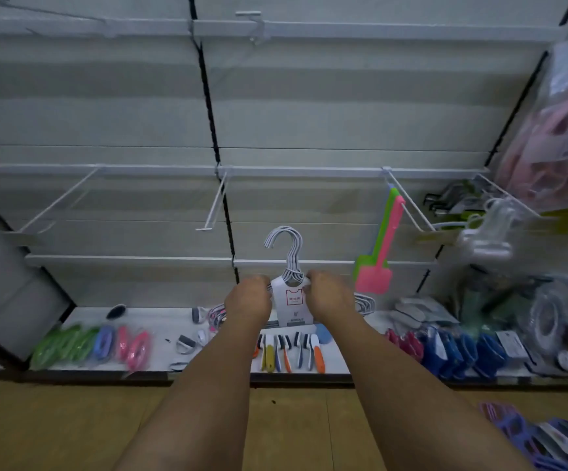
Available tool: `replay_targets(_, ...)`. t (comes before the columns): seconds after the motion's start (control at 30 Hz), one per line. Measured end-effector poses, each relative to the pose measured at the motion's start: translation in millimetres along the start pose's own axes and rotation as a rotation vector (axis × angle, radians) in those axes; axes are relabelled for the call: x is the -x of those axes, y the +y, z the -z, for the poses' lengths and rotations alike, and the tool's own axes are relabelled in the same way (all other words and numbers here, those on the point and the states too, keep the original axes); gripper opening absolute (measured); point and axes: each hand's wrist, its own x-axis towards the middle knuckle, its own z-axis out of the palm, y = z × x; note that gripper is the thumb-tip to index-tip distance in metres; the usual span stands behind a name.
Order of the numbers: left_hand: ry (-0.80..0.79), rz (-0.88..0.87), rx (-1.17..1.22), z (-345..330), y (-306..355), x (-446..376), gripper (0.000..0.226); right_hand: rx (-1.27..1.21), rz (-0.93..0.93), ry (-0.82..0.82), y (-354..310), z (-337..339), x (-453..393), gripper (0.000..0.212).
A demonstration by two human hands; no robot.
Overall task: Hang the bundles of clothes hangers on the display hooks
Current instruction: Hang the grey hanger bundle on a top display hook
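White slatted shop wall, bare display hook [212,205] up and left of the hanger bundle [289,283]. Both hands curled round that bundle: left hand [248,297] and right hand [327,294] flank its card. Best to lift level, thread the curved tops over the hook's tip.

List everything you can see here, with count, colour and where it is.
hanger bundle: one, white with card label, held upright at centre
display hooks: several, white, on wall rails
swatters: two, pink and green, hanging right of centre
brushes: a row, orange, yellow, blue handles, on bottom shelf
bagged pink goods: one pack, far right
left hand: grips bundle's left side
right hand: grips bundle's right side
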Motion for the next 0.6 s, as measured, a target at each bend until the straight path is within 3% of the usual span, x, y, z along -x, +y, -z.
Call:
replay_targets(0.23, 0.106, 0.071, 0.033, 37, -24, -24, 0.029, 0.003, 0.137, 0.068, -42, 6, -36, 0.029)
replay_targets(0.6, 0.312, -0.010, 0.014, 113, -26, -74, 0.025, -0.061, 0.182, 0.318, -92, 64, -78, 0.027)
